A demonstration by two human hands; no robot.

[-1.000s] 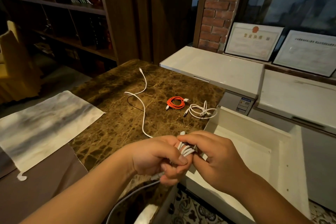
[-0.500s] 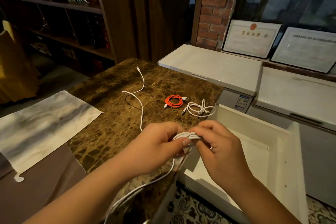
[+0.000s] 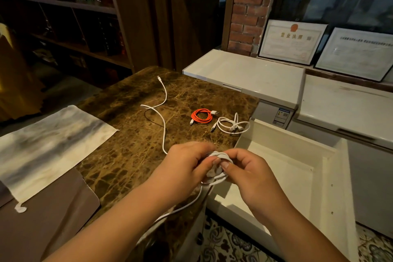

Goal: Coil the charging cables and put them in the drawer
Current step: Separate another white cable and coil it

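Both hands hold a small coil of white cable (image 3: 219,156) at the table's near right edge. My left hand (image 3: 187,166) grips the coil from the left; my right hand (image 3: 248,172) pinches it from the right. A loose tail of this cable (image 3: 182,208) hangs down over the table edge. Another white cable (image 3: 163,117) lies uncoiled across the brown marble table (image 3: 131,155). A coiled orange cable (image 3: 201,116) and a loosely coiled white cable (image 3: 232,124) lie near the table's right edge. The white drawer (image 3: 297,176) stands open to the right.
A grey and white cloth (image 3: 46,147) covers the table's left side. White cabinets (image 3: 255,72) stand behind the drawer, with two framed certificates (image 3: 291,41) leaning against the wall. Dark bookshelves (image 3: 63,17) fill the back left. A patterned floor (image 3: 223,242) shows below.
The hands have shifted slightly right and turned the coil; it now shows as a rounder loop between the fingers. The tail hangs lower over the table edge.
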